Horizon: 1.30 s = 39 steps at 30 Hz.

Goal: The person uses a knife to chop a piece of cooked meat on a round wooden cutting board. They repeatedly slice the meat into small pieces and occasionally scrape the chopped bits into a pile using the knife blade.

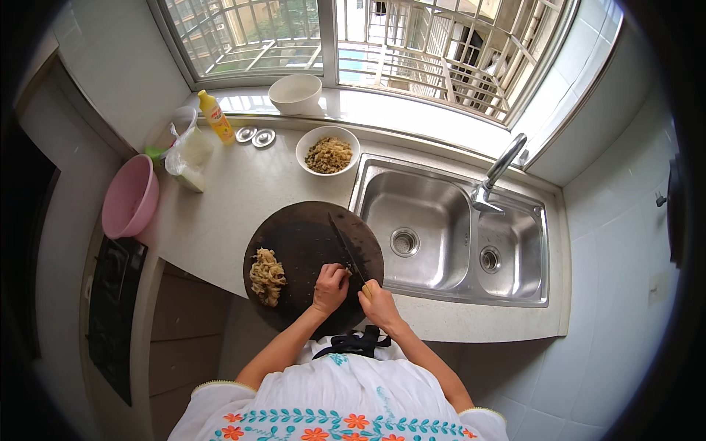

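A round dark wooden chopping board (303, 226) lies at the counter's front edge, in front of me. My right hand (379, 304) is closed round the light handle of a kitchen knife (346, 243), whose dark blade points away from me across the board. Just left of the blade, my left hand (331, 286) has its fingers curled down on a small piece of food, mostly hidden by the fingertips. A heap of pale brown shredded food (267, 277) lies on the board's left side. Beyond the board, a white bowl (303, 161) holds finely chopped brown food (330, 154).
To the right is a double steel sink (413, 206) with a faucet (488, 187). At left are a pink basin (129, 195), a plastic bag (190, 157), a yellow bottle (217, 118), two metal strainers (263, 138) and a black stove (113, 314). An off-white bowl (295, 96) stands on the windowsill.
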Each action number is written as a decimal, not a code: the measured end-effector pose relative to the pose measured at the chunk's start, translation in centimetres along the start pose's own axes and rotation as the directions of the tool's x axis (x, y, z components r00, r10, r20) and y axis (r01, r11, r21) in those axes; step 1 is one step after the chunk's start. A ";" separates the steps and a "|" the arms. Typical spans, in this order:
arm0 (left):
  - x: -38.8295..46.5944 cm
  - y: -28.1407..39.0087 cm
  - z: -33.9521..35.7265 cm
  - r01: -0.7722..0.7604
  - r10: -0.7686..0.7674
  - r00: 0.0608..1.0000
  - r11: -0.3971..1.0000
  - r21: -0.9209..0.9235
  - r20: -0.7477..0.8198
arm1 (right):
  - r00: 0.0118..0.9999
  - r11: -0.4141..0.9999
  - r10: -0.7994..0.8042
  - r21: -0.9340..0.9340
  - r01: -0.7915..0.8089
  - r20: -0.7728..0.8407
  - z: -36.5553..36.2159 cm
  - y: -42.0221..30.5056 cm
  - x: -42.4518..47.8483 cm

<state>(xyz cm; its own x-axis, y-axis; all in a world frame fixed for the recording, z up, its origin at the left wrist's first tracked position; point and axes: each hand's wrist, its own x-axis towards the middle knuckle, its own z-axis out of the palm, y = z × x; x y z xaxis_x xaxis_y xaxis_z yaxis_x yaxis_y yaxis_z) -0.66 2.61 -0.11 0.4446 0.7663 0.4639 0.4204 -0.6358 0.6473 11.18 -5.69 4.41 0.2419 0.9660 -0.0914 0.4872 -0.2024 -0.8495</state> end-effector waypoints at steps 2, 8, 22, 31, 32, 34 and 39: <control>0.0 -0.1 0.0 0.000 0.000 1.000 1.000 0.024 -0.008 | 0.999 0.999 -0.003 -0.054 0.005 0.047 -0.5 -0.2 -0.4; -0.2 -0.2 0.0 -0.017 0.015 1.000 0.998 0.065 0.026 | 0.992 0.984 0.017 -0.177 0.005 0.124 -0.1 -0.2 -0.5; 0.0 -0.3 0.1 0.008 -0.008 1.000 0.999 0.046 -0.007 | 0.998 0.998 -0.007 -0.063 0.010 0.062 -0.3 0.0 -0.2; -0.2 -0.2 0.1 -0.004 0.002 1.000 0.998 0.070 0.030 | 0.991 0.980 0.003 -0.198 0.023 0.133 0.3 -0.6 0.7; -0.3 -0.2 0.2 -0.001 -0.001 1.000 0.998 0.068 0.028 | 0.991 0.980 0.008 -0.200 0.019 0.131 0.5 -0.7 0.8; -0.2 -0.2 0.1 -0.012 0.010 1.000 0.997 0.072 0.025 | 0.995 0.984 0.011 -0.177 0.006 0.095 0.9 -0.9 0.7; 0.2 0.4 -0.7 -0.111 0.107 0.994 0.981 0.161 0.028 | 0.999 0.997 0.031 -0.066 -0.030 0.021 1.1 -0.1 0.9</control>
<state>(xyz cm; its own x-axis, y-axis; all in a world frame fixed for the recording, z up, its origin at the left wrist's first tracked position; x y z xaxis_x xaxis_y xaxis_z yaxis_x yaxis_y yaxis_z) -0.94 2.60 0.64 0.5094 0.6906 0.5134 0.4906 -0.7232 0.4861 10.45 -4.61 3.83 0.2389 0.9625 -0.1288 0.5341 -0.2410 -0.8104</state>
